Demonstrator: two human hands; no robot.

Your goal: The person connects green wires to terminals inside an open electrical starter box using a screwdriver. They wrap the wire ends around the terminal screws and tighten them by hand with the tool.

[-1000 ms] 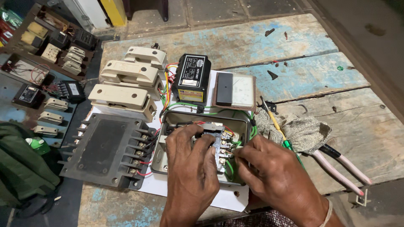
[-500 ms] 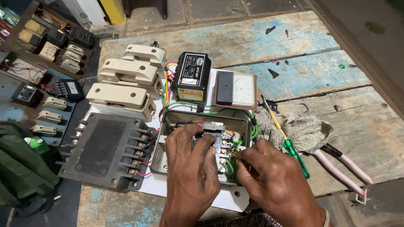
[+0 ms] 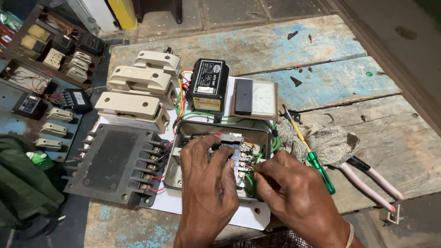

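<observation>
A flat black ribbed block with a row of screw terminals (image 3: 115, 163) lies at the left on the worn wooden table (image 3: 321, 82), below three cream ceramic fuse holders (image 3: 138, 92). Just beside it sits the open grey metal box (image 3: 183, 151), its wired terminal block (image 3: 239, 158) inside. The left hand (image 3: 206, 183) rests over the box, fingers curled on the block; whether its grip pinches anything I cannot tell. The right hand (image 3: 294, 197) touches the block's right edge, its narrow grip pinching green wires (image 3: 250, 181). Further right lie a green-handled screwdriver (image 3: 317, 163), a grey rag (image 3: 326, 142) and pink-handled pliers (image 3: 367, 181).
</observation>
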